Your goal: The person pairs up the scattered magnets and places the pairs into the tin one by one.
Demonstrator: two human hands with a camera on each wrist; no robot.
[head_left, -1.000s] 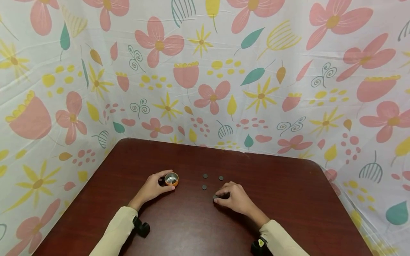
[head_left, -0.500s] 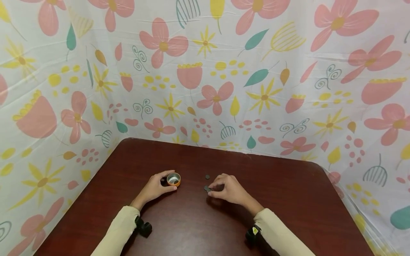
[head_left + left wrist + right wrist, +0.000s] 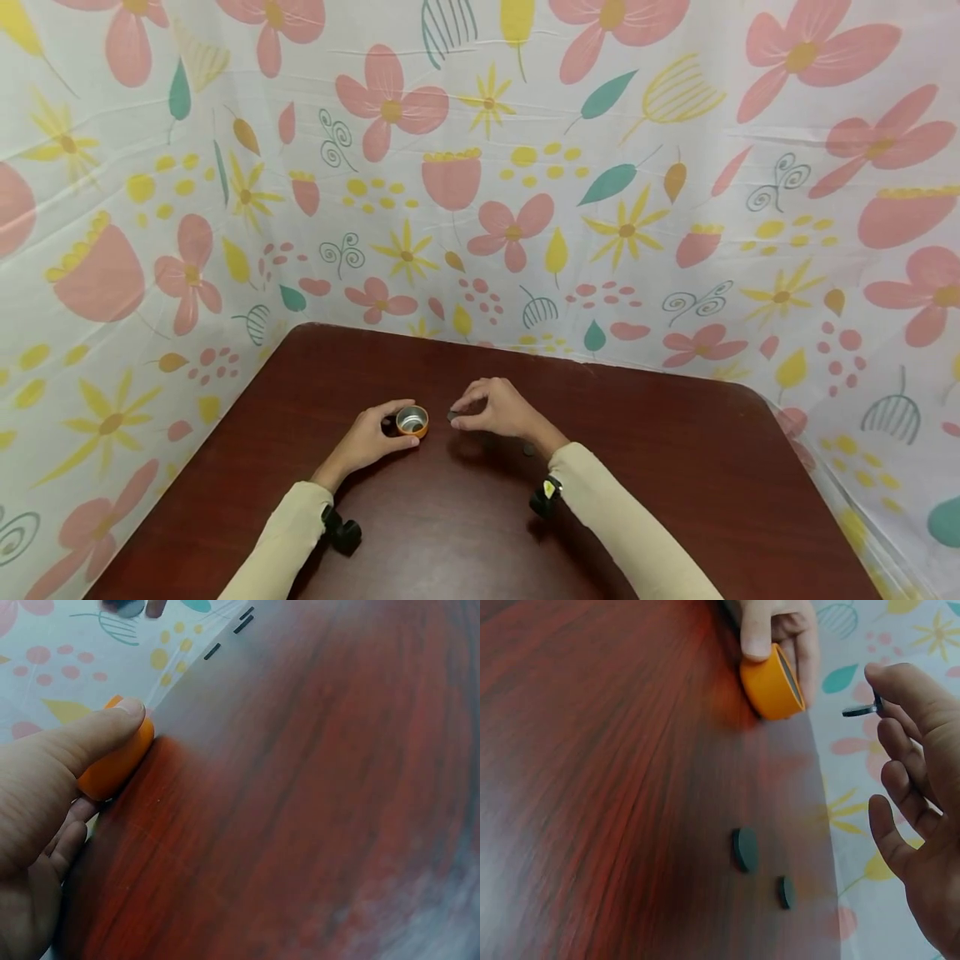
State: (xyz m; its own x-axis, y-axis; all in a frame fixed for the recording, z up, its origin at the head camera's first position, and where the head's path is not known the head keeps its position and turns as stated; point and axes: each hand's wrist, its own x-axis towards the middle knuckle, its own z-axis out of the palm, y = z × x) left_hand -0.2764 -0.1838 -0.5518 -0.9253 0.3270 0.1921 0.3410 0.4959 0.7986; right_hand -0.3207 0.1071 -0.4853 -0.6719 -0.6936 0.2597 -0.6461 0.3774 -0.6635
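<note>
A small orange tin (image 3: 413,422) with a silver inside stands open-side up on the dark wooden table (image 3: 675,467). My left hand (image 3: 392,427) grips it, thumb on the near side (image 3: 112,727) and fingers round the far side. My right hand (image 3: 459,416) hovers just right of the tin and pinches a small dark disc (image 3: 861,711) between thumb and forefinger. In the right wrist view two more dark discs (image 3: 745,849) (image 3: 785,892) lie flat on the table below that hand. The head view shows one disc (image 3: 528,451) beside my right forearm.
A flowered cloth (image 3: 480,167) hangs round the table on the back and both sides. The table's far edge (image 3: 465,340) runs close behind the hands. Black wrist cameras (image 3: 341,532) sit on both sleeves.
My right hand has picked a disc off the table and carried it up and to the left, from the group of discs to beside the tin. The left hand has stayed on the tin.
</note>
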